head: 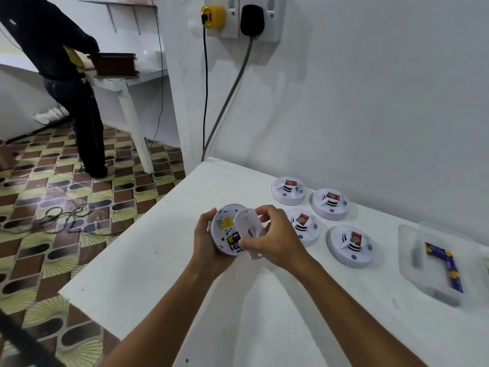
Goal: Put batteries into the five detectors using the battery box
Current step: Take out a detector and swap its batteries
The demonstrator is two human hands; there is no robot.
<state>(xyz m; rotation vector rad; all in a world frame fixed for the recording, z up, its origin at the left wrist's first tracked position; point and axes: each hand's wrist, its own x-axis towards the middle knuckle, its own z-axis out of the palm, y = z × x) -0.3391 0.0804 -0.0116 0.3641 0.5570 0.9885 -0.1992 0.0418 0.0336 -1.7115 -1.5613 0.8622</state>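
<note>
My left hand (205,241) grips a round white detector (225,226) tilted with its back side toward me, above the white table (158,260). A blue and yellow battery (234,238) sits in its compartment. My right hand (272,239) pinches the detector's white back cover (247,221), held against the open back. Several more white detectors lie face up on the table to the right, one of them at the front (349,246), each with a red tag. The clear plastic battery box (444,263) stands at the right edge with blue batteries (449,263) inside.
A white wall runs behind the table. Two plugs with cables hang from sockets (238,19) above the table's far corner. The table's left edge drops to a patterned tile floor with loose cables (60,215). Another person (60,75) stands at a far bench.
</note>
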